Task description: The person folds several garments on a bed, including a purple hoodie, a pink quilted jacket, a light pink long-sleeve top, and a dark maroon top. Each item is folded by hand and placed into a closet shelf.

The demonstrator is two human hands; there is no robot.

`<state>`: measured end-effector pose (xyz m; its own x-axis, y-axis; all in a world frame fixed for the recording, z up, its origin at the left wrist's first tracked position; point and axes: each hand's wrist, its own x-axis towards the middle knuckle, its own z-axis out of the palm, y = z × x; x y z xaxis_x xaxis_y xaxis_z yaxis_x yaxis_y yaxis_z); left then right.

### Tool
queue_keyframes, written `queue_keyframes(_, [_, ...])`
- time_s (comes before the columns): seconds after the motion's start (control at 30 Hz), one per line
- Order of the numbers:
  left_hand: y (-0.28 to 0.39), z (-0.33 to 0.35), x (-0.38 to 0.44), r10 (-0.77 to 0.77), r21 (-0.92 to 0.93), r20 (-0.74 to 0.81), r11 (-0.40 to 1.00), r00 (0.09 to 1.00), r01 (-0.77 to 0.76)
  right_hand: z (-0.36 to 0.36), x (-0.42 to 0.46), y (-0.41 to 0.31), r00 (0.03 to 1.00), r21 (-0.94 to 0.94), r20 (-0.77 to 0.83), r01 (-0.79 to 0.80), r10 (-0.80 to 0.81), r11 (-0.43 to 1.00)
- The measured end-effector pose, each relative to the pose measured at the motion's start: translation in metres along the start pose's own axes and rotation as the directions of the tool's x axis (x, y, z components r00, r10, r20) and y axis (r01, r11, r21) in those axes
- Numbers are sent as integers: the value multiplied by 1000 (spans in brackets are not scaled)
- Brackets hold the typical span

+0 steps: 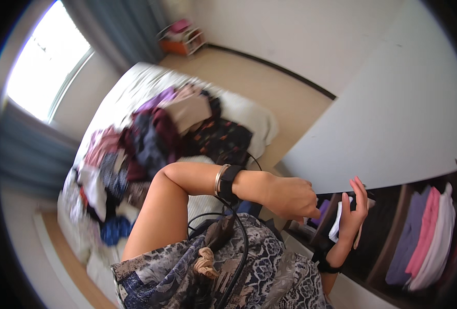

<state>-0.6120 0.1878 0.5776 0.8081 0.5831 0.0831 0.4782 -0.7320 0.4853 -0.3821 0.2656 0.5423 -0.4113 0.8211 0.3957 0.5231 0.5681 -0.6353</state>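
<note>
My left hand (292, 197) is raised in front of the wardrobe, its fingers curled in and no object visible in it. A silver bangle (217, 180) and a black wrist strap (230, 182) circle that wrist. My right hand (353, 218) is beside it, fingers apart, before the dark wardrobe shelves (387, 228); it appears to hold nothing. A white cloth (336, 222) and a purple cloth (321, 213) show behind the hands. To the right, a compartment holds purple-grey (408, 235), pink (425, 231) and white folded garments (439, 239).
A pale wardrobe door (383, 116) stands swung out beyond my hands. Heaped clothes (155, 135) cover much of the bed (135, 83) at left. A black cable (244, 247) hangs across my patterned top. A small rack (186, 38) stands by the far wall.
</note>
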Motion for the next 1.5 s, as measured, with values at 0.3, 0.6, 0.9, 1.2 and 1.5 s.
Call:
queue_keyframes(0.3, [208, 37, -137, -291, -280, -471, 945, 833, 172, 90, -80, -123, 725, 365, 555, 228, -407, 903])
queue_keyframes(0.6, [387, 40, -248, -225, -250, -849, 968, 479, 12, 178, -152, -250, 364, 585, 629, 360, -687, 726])
queue_keyframes(0.9, [514, 88, -352, -3, 50, -924, 990, 382, 129, 267, -263, -400, 37, 739, 581, 395, -813, 546])
queue_keyframes(1.2, [550, 129, -461, -108, -108, -983, 994, 146, 13, 341, -320, -486, -203, 787, 579, 391, -789, 477])
queue_keyframes(1.5, [470, 294, -667, -773, -869, -398, 145, -493, 474, 424, -352, -528, -451, 858, 510, 327, -732, 396])
